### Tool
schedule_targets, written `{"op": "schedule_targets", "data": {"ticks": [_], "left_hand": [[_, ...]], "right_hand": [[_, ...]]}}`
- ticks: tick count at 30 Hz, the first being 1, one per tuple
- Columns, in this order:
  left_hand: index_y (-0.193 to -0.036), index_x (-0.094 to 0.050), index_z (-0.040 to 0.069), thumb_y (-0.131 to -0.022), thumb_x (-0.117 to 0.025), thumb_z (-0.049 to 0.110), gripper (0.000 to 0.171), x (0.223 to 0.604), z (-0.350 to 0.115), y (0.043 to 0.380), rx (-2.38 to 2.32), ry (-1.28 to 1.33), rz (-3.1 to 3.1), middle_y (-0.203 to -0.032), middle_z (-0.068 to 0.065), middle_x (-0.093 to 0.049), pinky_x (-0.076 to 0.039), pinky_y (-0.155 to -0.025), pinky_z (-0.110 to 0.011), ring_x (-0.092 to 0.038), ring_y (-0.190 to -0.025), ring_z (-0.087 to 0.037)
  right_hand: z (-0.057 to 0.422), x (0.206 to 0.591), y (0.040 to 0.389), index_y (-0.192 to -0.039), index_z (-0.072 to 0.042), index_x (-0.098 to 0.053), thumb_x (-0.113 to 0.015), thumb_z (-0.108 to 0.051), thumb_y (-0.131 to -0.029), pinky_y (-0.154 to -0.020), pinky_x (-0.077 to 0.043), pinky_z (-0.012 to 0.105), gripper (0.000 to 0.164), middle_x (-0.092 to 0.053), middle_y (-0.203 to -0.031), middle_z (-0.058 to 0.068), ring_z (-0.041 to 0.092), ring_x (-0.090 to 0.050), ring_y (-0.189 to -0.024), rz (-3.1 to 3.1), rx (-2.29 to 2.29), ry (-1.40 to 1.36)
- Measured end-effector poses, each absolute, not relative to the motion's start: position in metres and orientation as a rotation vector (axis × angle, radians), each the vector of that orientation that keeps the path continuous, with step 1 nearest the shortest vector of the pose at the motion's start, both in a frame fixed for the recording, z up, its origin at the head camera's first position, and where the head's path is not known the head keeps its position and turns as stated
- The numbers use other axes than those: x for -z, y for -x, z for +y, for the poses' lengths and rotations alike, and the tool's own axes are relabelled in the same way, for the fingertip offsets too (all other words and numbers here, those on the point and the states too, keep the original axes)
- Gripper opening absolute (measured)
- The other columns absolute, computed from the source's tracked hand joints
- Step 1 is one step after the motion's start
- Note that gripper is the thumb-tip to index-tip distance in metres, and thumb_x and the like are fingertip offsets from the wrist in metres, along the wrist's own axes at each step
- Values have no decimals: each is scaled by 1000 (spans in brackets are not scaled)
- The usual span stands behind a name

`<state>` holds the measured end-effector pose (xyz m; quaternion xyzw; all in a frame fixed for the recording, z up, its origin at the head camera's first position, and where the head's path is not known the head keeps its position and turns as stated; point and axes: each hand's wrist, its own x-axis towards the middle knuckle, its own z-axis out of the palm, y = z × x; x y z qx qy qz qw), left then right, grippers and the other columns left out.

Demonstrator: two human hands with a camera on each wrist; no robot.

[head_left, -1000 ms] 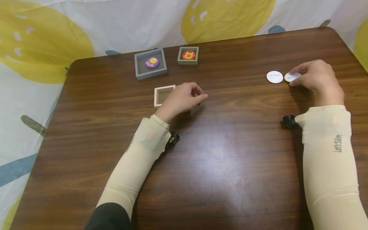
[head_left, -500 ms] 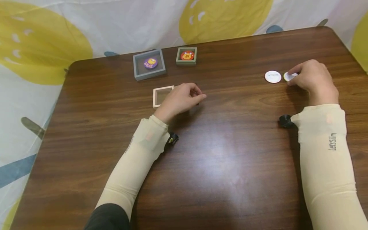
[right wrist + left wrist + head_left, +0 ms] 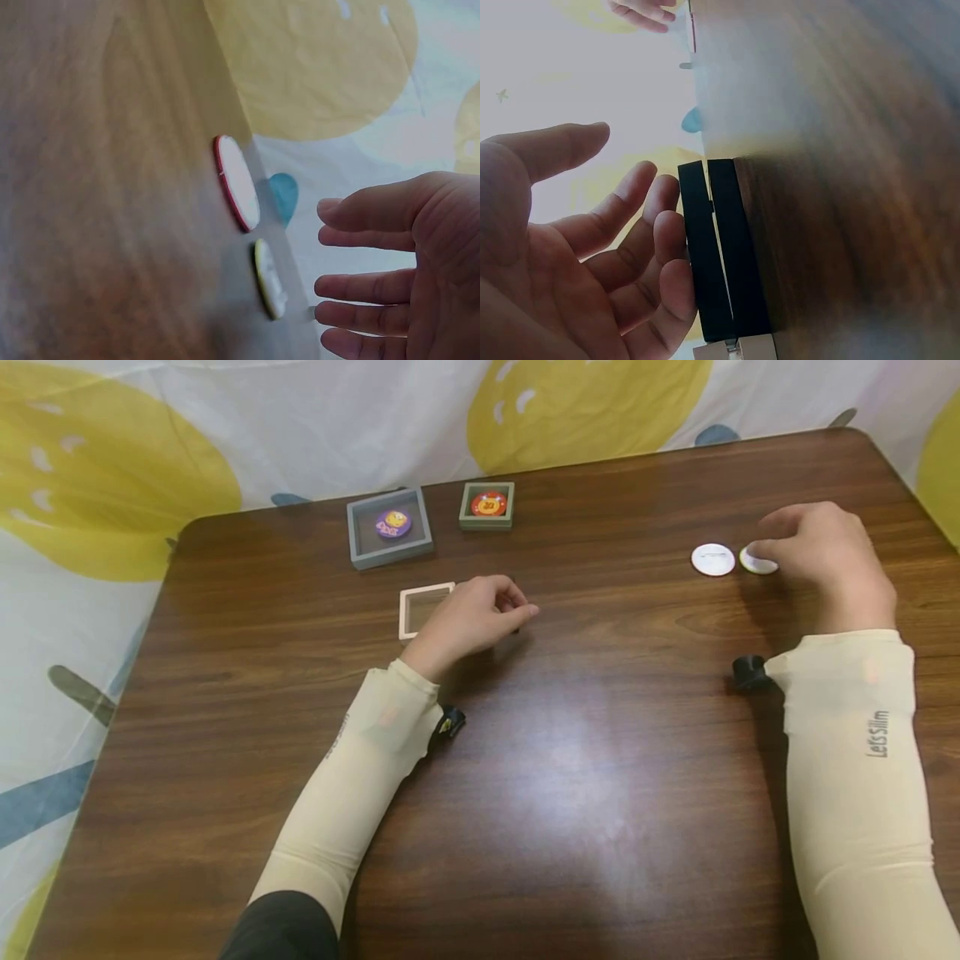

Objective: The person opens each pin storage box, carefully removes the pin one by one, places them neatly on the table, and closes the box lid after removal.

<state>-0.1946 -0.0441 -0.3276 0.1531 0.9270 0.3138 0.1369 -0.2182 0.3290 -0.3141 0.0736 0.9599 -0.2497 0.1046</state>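
My right hand (image 3: pixel 828 547) hovers just above a yellow-edged pin badge (image 3: pixel 759 562), fingers extended and apart from it in the right wrist view. To its left, a red-edged pin badge (image 3: pixel 240 184) also lies white back up. My left hand (image 3: pixel 472 618) rests loosely curled beside a black square frame (image 3: pixel 724 247), the backs of its fingers touching it in the left wrist view. That frame shows two halves with a thin gap; from the head view the hand mostly hides it. A pale pink frame (image 3: pixel 403 614) lies next to it, partly behind the hand.
At the table's back left stands a grey frame (image 3: pixel 355 539) with a purple badge (image 3: pixel 393 523) in it. Right of that is a small green frame (image 3: pixel 486 525) with a red badge (image 3: pixel 489 504). A patterned cloth (image 3: pixel 360 427) hangs behind the table (image 3: pixel 600 735).
My right hand has let go of the yellow-edged badge it was pinching and has risen slightly away, leaving it on the table. The left hand has stayed in place.
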Motion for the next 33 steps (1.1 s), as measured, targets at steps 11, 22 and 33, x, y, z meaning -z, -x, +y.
{"op": "schedule_targets", "data": {"ticks": [11,22,33], "left_hand": [[-97,-65,14,-91,-58,40,27,328,-45,195,-921,-461,2677,-85,0,-64,-48,-75,-32,-58,-79,-15],[-97,-65,14,-91,-59,39,27,326,-43,195,-915,-463,2690,-86,-1,-64,-48,-75,-33,-58,-78,-15],[-98,-65,13,-91,-60,38,27,328,-44,195,-919,-441,2689,-87,-1,-63,-47,-73,-31,-57,-78,-16]], "right_hand": [[316,289,208,-145,-4,-35,-52,-41,-93,-100,-28,68,66,-39,-146,27,52,-34,-130,2917,772,-190],[293,236,180,-137,-12,-50,-57,-35,-91,-76,-39,40,52,-58,-129,26,6,-56,-84,3194,730,-128],[286,229,172,-134,-4,-51,-57,-28,-91,-95,-32,59,50,-55,-126,33,49,-49,-113,3228,768,-69]]}}
